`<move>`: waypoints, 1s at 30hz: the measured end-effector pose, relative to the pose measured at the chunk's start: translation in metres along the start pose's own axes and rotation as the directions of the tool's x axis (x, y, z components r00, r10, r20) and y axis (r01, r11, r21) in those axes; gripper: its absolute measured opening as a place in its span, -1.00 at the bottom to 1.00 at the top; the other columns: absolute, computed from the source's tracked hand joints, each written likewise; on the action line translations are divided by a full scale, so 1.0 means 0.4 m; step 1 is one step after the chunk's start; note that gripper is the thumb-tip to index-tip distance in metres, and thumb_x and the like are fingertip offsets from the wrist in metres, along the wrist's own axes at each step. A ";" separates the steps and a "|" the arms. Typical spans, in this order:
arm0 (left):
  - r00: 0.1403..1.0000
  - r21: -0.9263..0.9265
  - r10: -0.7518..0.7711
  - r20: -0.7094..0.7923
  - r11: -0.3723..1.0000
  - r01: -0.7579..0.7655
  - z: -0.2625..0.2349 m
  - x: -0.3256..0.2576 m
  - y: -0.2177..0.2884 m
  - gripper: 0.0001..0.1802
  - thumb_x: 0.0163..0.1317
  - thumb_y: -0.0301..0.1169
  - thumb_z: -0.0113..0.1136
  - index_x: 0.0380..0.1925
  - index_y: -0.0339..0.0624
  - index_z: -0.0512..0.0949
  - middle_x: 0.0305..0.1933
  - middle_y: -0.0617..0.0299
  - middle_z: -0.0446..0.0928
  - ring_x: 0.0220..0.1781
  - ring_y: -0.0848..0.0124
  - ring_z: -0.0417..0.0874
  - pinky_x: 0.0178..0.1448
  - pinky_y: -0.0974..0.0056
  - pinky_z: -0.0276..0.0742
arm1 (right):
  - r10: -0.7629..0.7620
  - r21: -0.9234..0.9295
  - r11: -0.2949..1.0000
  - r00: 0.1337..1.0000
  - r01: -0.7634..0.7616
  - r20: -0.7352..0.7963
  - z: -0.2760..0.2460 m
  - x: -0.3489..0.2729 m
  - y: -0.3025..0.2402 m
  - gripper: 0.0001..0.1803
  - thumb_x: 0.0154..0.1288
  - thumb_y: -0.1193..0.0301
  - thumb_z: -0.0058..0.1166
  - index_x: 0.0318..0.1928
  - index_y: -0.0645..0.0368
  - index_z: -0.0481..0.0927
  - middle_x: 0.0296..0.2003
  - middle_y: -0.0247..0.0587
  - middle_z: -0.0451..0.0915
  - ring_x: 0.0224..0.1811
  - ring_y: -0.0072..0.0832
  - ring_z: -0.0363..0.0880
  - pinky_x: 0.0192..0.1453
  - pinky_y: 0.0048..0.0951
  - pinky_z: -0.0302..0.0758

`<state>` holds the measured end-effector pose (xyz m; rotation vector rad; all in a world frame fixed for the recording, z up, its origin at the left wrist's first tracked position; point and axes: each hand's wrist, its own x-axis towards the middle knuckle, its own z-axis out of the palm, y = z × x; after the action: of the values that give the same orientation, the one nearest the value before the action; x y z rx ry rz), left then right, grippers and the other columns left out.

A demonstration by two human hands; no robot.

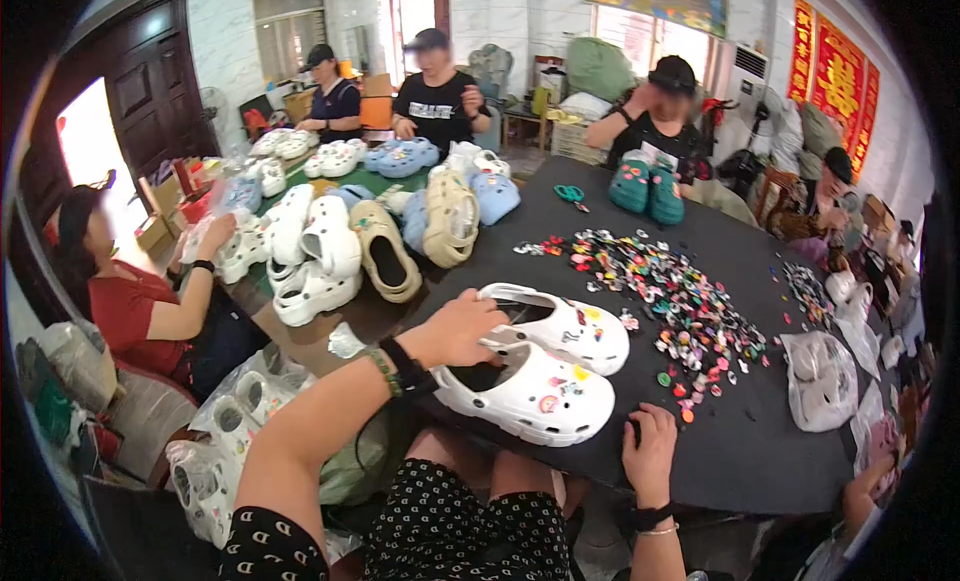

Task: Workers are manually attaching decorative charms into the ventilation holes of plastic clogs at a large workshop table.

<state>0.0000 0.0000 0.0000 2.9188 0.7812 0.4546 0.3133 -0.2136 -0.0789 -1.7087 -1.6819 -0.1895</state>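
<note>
A pair of white foam clogs with colourful charms on the toes sits on the black tabletop in front of me. My left hand [462, 331] is closed over their heel ends, thumb and fingers around the inner edges. The near clog [550, 401] and the far clog [580, 336] lie side by side, toes pointing right. My right hand [650, 446] rests at the table's near edge, just right of the toes. Its fingers are loosely bent and apart, with nothing in them. Beyond the clogs spreads a pile of small colourful shoe charms [665, 296].
White clogs [320, 241], beige clogs [385, 256] and blue clogs [400, 158] crowd the left side. Teal clogs [648, 189] stand at the far edge. A bagged white pair [820, 381] lies at right. Bagged clogs [235, 421] sit low at left. Several people work around the table.
</note>
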 end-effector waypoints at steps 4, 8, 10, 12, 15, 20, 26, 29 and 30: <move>0.990 0.138 0.117 -0.084 0.985 -0.105 -0.011 0.021 0.015 -0.75 -0.04 -0.31 0.35 -0.36 -0.10 0.54 -0.33 0.21 0.50 -0.17 0.13 0.49 -0.05 0.09 0.43 | 0.023 -0.037 0.999 1.000 -0.022 0.011 -0.005 0.000 0.004 -0.79 0.16 0.57 0.16 -0.17 0.24 0.51 -0.03 -0.03 0.51 0.10 -0.06 0.43 0.19 -0.08 0.35; 0.968 0.142 0.114 -0.225 0.986 -0.083 -0.022 -0.013 0.020 -0.72 -0.09 -0.24 0.40 -0.49 -0.11 0.50 -0.40 0.23 0.49 -0.22 0.14 0.48 -0.16 0.08 0.43 | 0.053 -0.041 0.998 0.998 -0.052 0.030 0.012 0.004 -0.007 -0.78 0.16 0.57 0.16 -0.16 0.23 0.51 -0.01 -0.02 0.49 0.11 -0.06 0.43 0.21 -0.09 0.33; 0.956 0.123 0.039 -0.292 0.992 -0.003 -0.036 -0.035 0.019 -0.71 -0.12 -0.25 0.42 -0.50 -0.11 0.50 -0.38 0.22 0.49 -0.20 0.12 0.48 -0.14 0.06 0.42 | 0.056 -0.055 0.997 0.998 -0.054 0.041 0.005 -0.002 0.000 -0.78 0.16 0.56 0.16 -0.16 0.23 0.51 0.00 -0.02 0.49 0.12 -0.06 0.43 0.21 -0.08 0.33; 0.930 0.106 -0.036 -0.367 0.991 0.081 -0.077 -0.045 -0.001 -0.71 -0.14 -0.26 0.43 -0.54 -0.11 0.50 -0.39 0.20 0.50 -0.21 0.09 0.48 -0.14 0.04 0.41 | 0.061 -0.070 0.996 0.997 -0.057 0.045 -0.003 -0.007 0.011 -0.79 0.17 0.55 0.15 -0.16 0.23 0.51 0.00 -0.02 0.49 0.13 -0.07 0.42 0.22 -0.06 0.32; 0.834 0.131 -0.134 -0.536 0.962 0.239 -0.160 -0.072 -0.090 -0.86 -0.06 -0.46 0.27 -0.63 -0.14 0.48 -0.48 0.10 0.50 -0.31 0.01 0.50 -0.17 0.00 0.43 | 0.059 -0.050 0.997 0.998 -0.058 0.022 -0.001 0.000 -0.003 -0.80 0.12 0.59 0.13 -0.20 0.24 0.50 -0.05 -0.02 0.50 0.08 -0.06 0.43 0.22 -0.10 0.33; 0.582 0.100 -0.416 -0.699 0.749 0.655 -0.288 -0.076 -0.284 -0.78 -0.09 -0.38 0.43 -0.51 -0.23 0.59 -0.33 -0.02 0.58 -0.10 -0.06 0.52 0.01 -0.04 0.45 | 0.056 -0.049 0.997 0.998 -0.056 0.017 -0.015 0.013 -0.041 -0.79 0.09 0.59 0.13 -0.21 0.23 0.49 -0.05 -0.03 0.50 0.07 -0.07 0.43 0.20 -0.10 0.33; 0.329 0.003 -0.631 -0.702 0.460 0.888 -0.355 -0.030 -0.544 -0.62 0.00 -0.13 0.41 -0.36 -0.23 0.67 -0.29 -0.11 0.65 -0.08 -0.04 0.64 -0.02 -0.03 0.52 | 0.048 -0.071 0.996 0.998 -0.046 0.031 -0.005 0.013 -0.029 -0.77 0.06 0.59 0.14 -0.22 0.21 0.49 -0.04 -0.04 0.49 0.07 -0.06 0.43 0.18 -0.07 0.33; 0.423 -0.023 -0.674 -0.605 0.546 0.838 -0.249 -0.060 -0.655 -0.45 0.23 0.05 0.15 -0.04 -0.19 0.61 -0.15 -0.14 0.63 -0.01 -0.02 0.63 0.05 -0.05 0.54 | 0.052 -0.060 0.997 0.998 -0.050 0.040 -0.004 0.016 -0.037 -0.77 0.06 0.59 0.14 -0.22 0.21 0.49 -0.04 -0.05 0.49 0.07 -0.05 0.43 0.18 -0.06 0.33; 0.444 -0.014 -0.708 -0.549 0.539 0.843 -0.203 -0.021 -0.637 -0.44 0.25 0.07 0.12 0.01 -0.15 0.59 -0.15 -0.14 0.62 -0.01 -0.03 0.63 0.05 -0.07 0.53 | 0.070 -0.064 0.996 0.997 -0.067 0.039 -0.006 0.014 -0.034 -0.77 0.06 0.59 0.14 -0.22 0.21 0.49 -0.04 -0.05 0.49 0.07 -0.05 0.43 0.18 -0.06 0.33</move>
<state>-0.1527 0.2167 0.0350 2.1651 2.2811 1.0445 0.3025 -0.2118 -0.0688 -1.8252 -1.6599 -0.1784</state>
